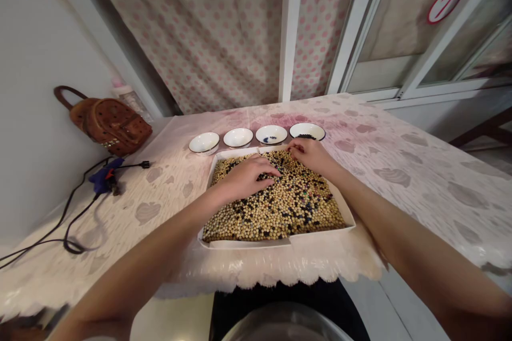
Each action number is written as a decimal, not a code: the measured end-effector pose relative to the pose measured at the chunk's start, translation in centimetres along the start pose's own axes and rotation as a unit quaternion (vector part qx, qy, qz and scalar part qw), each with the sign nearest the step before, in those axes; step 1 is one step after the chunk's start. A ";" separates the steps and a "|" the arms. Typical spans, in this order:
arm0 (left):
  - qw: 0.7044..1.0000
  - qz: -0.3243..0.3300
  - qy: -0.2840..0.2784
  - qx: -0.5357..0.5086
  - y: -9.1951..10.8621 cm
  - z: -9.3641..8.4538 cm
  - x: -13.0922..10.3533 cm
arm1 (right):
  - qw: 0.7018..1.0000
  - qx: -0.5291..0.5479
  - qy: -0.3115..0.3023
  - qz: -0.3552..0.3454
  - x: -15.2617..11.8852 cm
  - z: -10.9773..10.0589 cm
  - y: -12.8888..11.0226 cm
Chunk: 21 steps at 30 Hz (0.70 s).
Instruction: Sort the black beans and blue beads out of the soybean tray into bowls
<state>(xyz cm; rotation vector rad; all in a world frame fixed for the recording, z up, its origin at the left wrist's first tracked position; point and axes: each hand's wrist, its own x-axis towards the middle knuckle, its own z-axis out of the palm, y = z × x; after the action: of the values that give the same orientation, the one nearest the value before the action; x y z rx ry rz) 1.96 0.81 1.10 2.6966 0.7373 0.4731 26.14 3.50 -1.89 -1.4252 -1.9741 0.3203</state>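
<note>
A shallow white tray is filled with small round beads, mostly tan, with many black and some blue, green and red ones mixed in. My left hand rests palm down over the middle of the beads, its thumb and fingers apart. At the tray's far right corner, my right hand has its fingertips pinched together low over the beads; whatever lies between them is hidden. Just behind that hand stands a white bowl holding black beads. Beside it, another white bowl contains a few dark blue beads.
Two more white bowls, a middle one and a left one, complete the row behind the tray. On the left are a brown backpack, a bottle and a blue glue gun with black cables. A patterned cloth covers the table.
</note>
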 end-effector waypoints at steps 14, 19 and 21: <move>1.000 -0.002 -0.011 0.013 -0.2 1.2 1.3 | 1.000 0.008 0.005 -0.015 -0.1 0.0 0.0; 0.999 0.010 -0.020 0.027 -0.1 1.3 1.6 | 1.000 0.001 0.007 -0.023 -0.1 0.0 0.1; 0.999 0.012 -0.018 0.034 0.1 1.3 1.8 | 1.000 -0.001 0.008 -0.021 -0.1 0.0 0.1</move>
<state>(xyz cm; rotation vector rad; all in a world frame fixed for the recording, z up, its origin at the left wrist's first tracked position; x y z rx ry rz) 3.93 1.43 0.39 2.7718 0.7254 0.4109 26.22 3.47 -1.98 -1.3807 -1.9899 0.2883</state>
